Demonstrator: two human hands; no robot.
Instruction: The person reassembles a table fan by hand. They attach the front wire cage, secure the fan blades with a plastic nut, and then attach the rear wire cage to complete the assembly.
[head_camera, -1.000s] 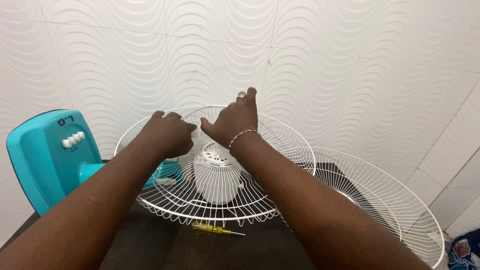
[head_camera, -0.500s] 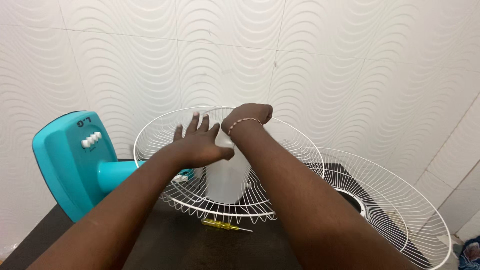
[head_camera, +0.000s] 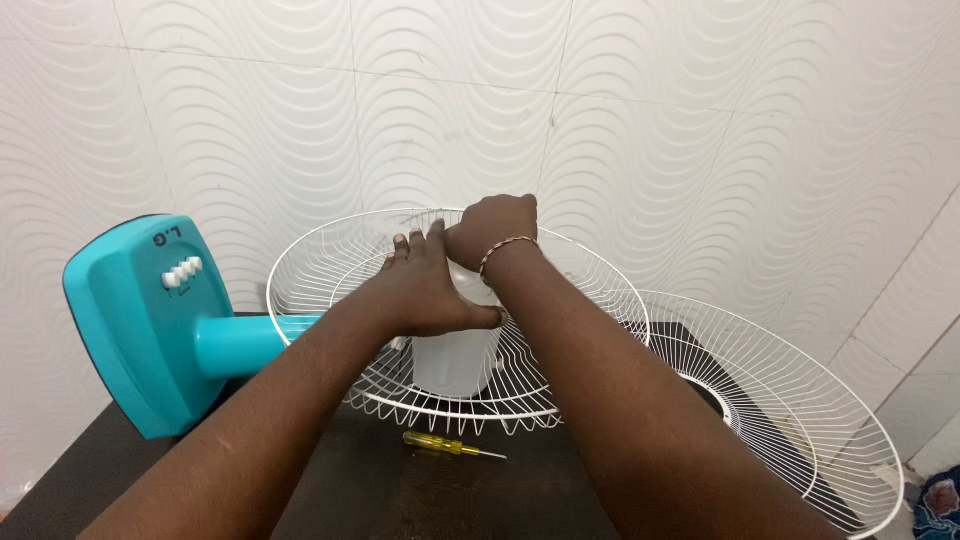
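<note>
A white wire fan guard (head_camera: 330, 260) lies dish-up around a white motor housing (head_camera: 455, 365) on a dark table. My left hand (head_camera: 425, 285) rests flat on top of the housing, fingers together and pointing away. My right hand (head_camera: 490, 228), with a beaded bracelet on the wrist, is curled over the middle of the guard just behind the left hand; what its fingers grip is hidden. The teal fan base (head_camera: 135, 320) with white push buttons lies tipped on its side at the left, its teal neck (head_camera: 250, 340) running to the housing.
A second white wire guard (head_camera: 790, 400) leans at the right, partly over the table edge. A small yellow-handled screwdriver (head_camera: 445, 445) lies on the dark table (head_camera: 380, 490) in front of the guard. A white wavy-tiled wall stands close behind.
My left hand went from a loose fist on the guard to flat on the housing top. My right hand curled from spread fingers into a closed grip at the centre. The view shifted slightly left.
</note>
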